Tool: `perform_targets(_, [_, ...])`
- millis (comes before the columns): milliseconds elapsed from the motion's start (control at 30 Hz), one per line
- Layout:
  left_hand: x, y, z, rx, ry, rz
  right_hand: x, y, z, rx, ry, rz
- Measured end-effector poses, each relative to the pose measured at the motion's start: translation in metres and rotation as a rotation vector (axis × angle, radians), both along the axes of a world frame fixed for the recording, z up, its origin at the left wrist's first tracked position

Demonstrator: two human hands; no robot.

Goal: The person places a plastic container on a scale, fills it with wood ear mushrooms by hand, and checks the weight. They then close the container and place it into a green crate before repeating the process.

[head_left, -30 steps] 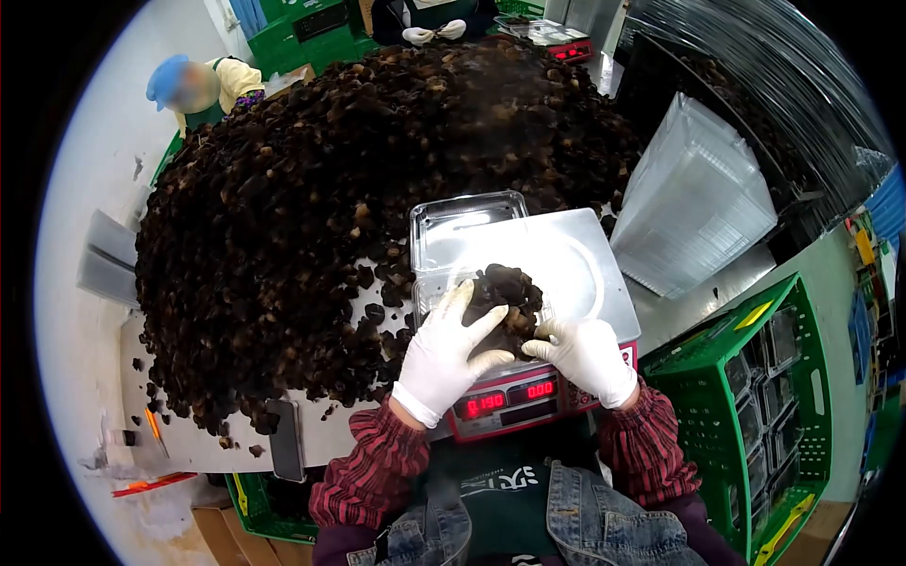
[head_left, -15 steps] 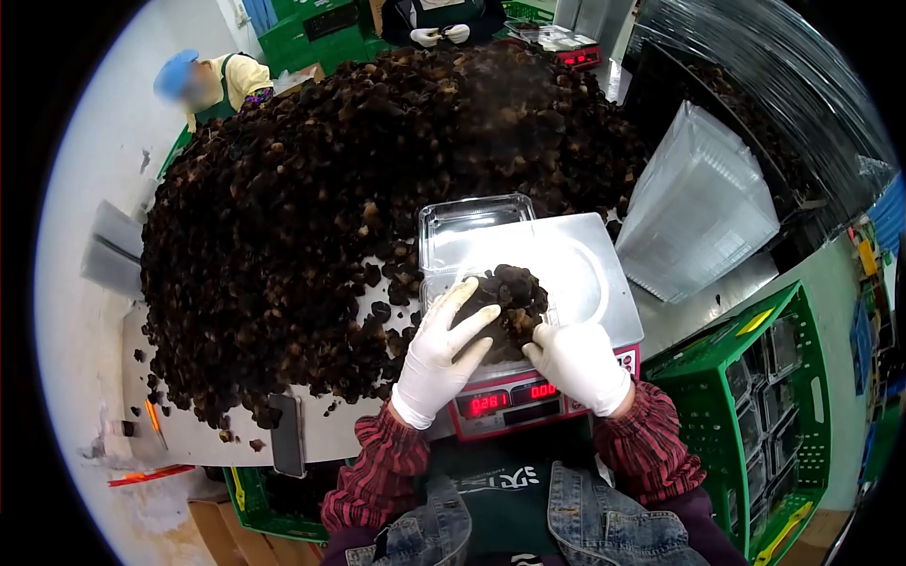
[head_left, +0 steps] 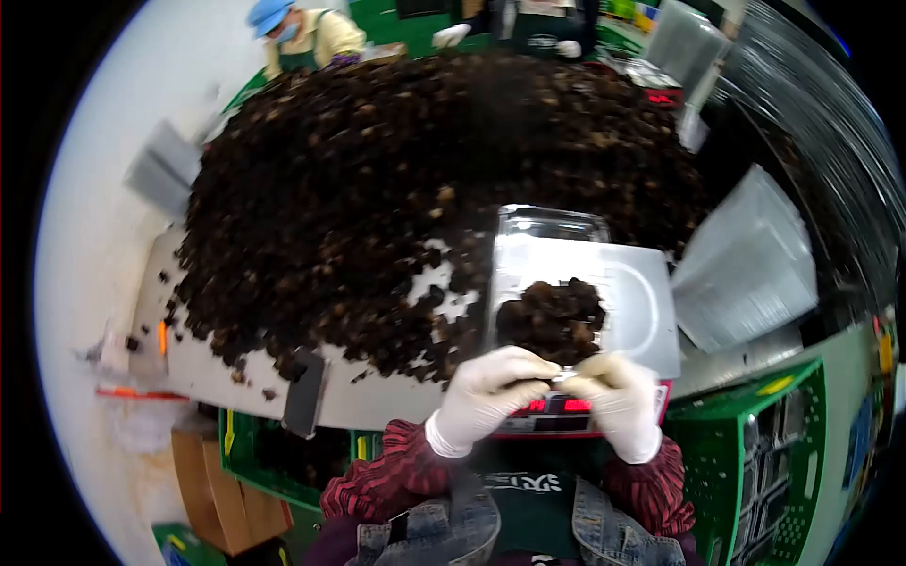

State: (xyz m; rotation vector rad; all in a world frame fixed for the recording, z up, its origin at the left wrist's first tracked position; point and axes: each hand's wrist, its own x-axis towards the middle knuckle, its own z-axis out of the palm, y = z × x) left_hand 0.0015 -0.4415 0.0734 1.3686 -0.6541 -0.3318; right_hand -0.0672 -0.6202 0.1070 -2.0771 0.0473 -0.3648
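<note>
While the left hand [head_left: 491, 394] and right hand [head_left: 620, 404] pinch a small shiny bit [head_left: 564, 374], too blurry to name, by the front of the silver scale [head_left: 646, 307], a dark clump [head_left: 552, 316] sits on top, near the big heap [head_left: 349, 208] on the worktop [head_left: 377, 398].

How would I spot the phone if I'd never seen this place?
Find the big dark heap covering most of the table. Come down to the table's near edge, well left of the scale. The phone lies there at a slant, a smooth dark slab, unlike the small, lumpy loose bits near it.
</note>
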Motion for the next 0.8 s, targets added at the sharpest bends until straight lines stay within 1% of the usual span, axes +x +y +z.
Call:
perform_targets(33, [0.001,0.02,-0.002,0.013,0.042,0.073,-0.001,-0.002,0.002,0.052,-0.009,-0.114])
perform_targets(67, [0.001,0.045,0.001,0.04,0.103,0.231,0.0,-0.007,0.002,0.222,0.03,-0.258])
perform_targets(100, [0.005,0.08,-0.003,0.106,0.076,0.346,0.0,-0.018,0.001,0.308,0.07,-0.384])
perform_targets(133, [0.006,0.119,-0.008,0.328,-0.071,0.584,0.001,-0.029,-0.005,0.273,0.024,-0.429])
perform_targets(167, [0.0,0.159,-0.008,0.46,-0.042,0.768,0.001,-0.04,-0.01,0.27,0.012,-0.472])
perform_targets(200, [-0.004,0.203,-0.022,0.559,-0.077,0.925,-0.001,-0.049,-0.015,0.261,0.001,-0.491])
perform_targets(233, [-0.011,0.258,-0.034,0.856,-0.293,0.978,-0.003,-0.056,-0.019,0.273,-0.011,-0.516])
perform_targets(267, [-0.021,0.316,-0.051,1.093,-0.299,0.996,-0.004,-0.06,-0.021,0.28,0.02,-0.542])
perform_targets(300, [-0.03,0.351,-0.063,1.33,-0.302,1.007,-0.006,-0.064,-0.022,0.286,0.051,-0.568])
perform_targets(333, [-0.034,0.353,-0.064,1.337,-0.303,1.009,-0.006,-0.068,-0.028,0.291,0.046,-0.55])
perform_targets(400, [-0.032,0.345,-0.06,1.619,-0.578,1.08,-0.001,-0.065,-0.034,0.28,0.051,-0.559])
perform_targets(433, [-0.017,0.331,-0.06,1.35,-0.45,1.022,0.0,-0.063,-0.035,0.259,0.057,-0.574])
perform_targets(500, [0.011,0.256,-0.05,0.982,-0.343,0.839,0.0,-0.06,-0.034,0.239,0.064,-0.519])
perform_targets(533, [0.028,0.223,-0.056,0.851,-0.408,0.706,0.0,-0.057,-0.033,0.236,0.077,-0.519])
perform_targets(567, [0.043,0.194,-0.061,0.895,-0.529,0.574,0.0,-0.053,-0.032,0.232,0.091,-0.521])
perform_targets(600, [0.061,0.166,-0.066,0.862,-0.647,0.435,-0.001,-0.049,-0.028,0.227,0.112,-0.525])
perform_targets(633, [0.085,0.148,-0.087,0.803,-0.821,0.335,-0.006,-0.054,-0.031,0.244,0.103,-0.492])
perform_targets(667, [0.099,0.126,-0.091,0.864,-0.94,0.279,-0.009,-0.054,-0.03,0.238,0.104,-0.49])
perform_targets(700, [0.11,0.111,-0.1,0.915,-0.999,0.251,-0.012,-0.054,-0.029,0.231,0.103,-0.492])
perform_targets(733, [0.128,0.105,-0.116,0.947,-0.865,0.138,-0.017,-0.056,-0.028,0.253,0.133,-0.508])
perform_targets(767, [0.143,0.105,-0.128,0.978,-0.733,0.025,-0.021,-0.057,-0.026,0.217,0.171,-0.527])
perform_targets(800, [0.148,0.103,-0.125,0.863,-0.631,0.08,-0.025,-0.06,-0.027,0.214,0.168,-0.549])
